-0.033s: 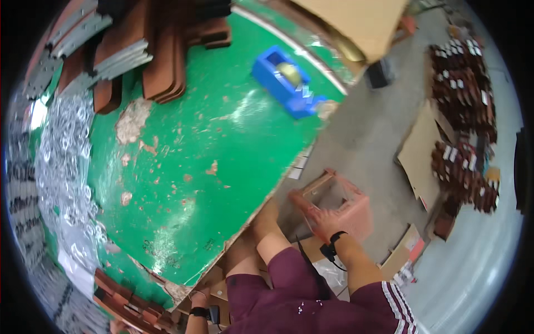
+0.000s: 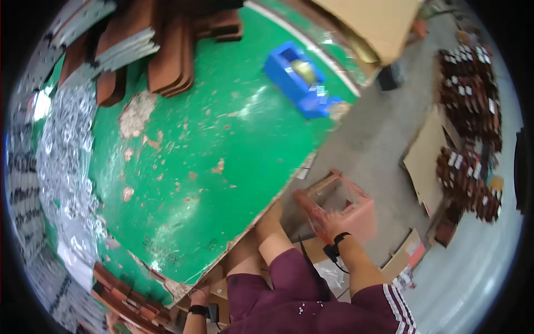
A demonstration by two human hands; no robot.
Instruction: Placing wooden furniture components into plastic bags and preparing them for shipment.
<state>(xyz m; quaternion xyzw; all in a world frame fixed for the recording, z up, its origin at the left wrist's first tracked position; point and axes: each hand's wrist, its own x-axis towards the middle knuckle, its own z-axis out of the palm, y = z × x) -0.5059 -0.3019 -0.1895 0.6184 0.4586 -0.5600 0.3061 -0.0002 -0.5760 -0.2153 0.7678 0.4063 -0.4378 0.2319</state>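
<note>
On the right, below the table edge, my right hand (image 2: 334, 224) reaches down to a pinkish-red plastic stool (image 2: 364, 217). Its fingers lie over the near edge of the stool, beside the open space in its frame. A dark strap with a small device is on that wrist. At the lower left, my left hand (image 2: 198, 296) is by the near corner of the green table (image 2: 222, 189), close to some brown pieces (image 2: 133, 303). The fingers of that hand are mostly hidden, and I cannot make out anything in them.
A blue tape dispenser (image 2: 300, 78) stands at the table's far right. Brown boards with grey metal ends (image 2: 167, 61) are stacked far left, above clear plastic-wrapped metal parts (image 2: 67, 156). Cardboard (image 2: 423, 156) and bundled brown pieces (image 2: 470, 100) lie on the floor at right.
The view has shifted slightly, so the table, dispenser and stool appear a little farther right. My right hand stays at the stool; my left hand stays by the table corner.
</note>
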